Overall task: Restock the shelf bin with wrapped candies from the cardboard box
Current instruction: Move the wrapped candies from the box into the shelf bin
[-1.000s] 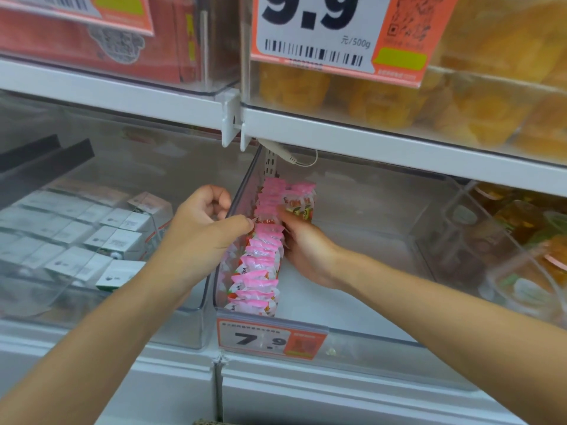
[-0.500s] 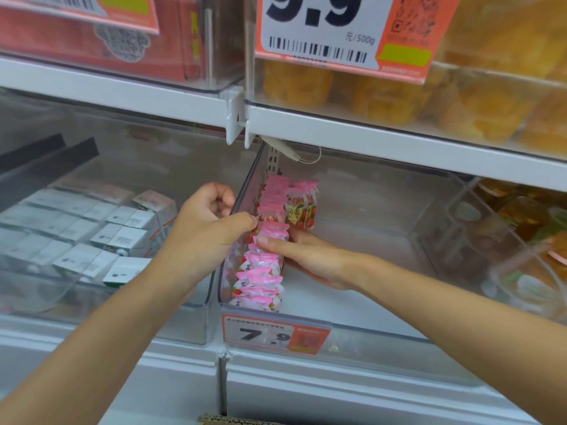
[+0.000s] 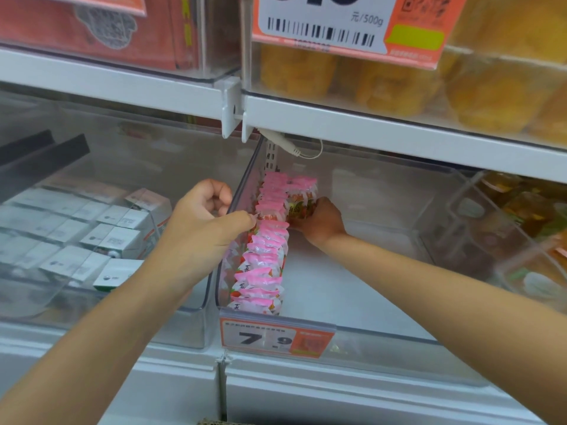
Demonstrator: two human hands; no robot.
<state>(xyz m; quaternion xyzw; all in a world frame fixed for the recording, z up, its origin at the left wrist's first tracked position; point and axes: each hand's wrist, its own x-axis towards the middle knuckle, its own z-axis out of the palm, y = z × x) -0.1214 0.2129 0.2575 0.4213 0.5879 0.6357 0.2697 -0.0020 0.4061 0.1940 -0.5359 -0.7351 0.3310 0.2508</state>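
Two hands: both are reached toward the shelf bin [image 3: 399,345], forearms raised from below.
Left hand [image 3: 205,219]: it is held at the bin's left wall, fingers clenched into the palm outside the wall with nothing enclosed. The thumb is stretched over the wall's rim, its tip pressed against the candy row [image 3: 267,262].
Right hand [image 3: 322,223]: the forearm is extended deep into the bin. A small bundle of wrapped candies [image 3: 302,202] is grasped upright near the bin's back, touching the row.
Candy row: pink-topped packets are stood on edge along the inside of the bin's left wall, front to back.
Price tag [image 3: 276,338]: "7.9" is clipped to the bin's front left corner.
Left of the bin: white boxes [image 3: 113,237] are stacked in a neighbouring clear bin.
Above the bin: yellow packets [image 3: 399,84] are shelved.
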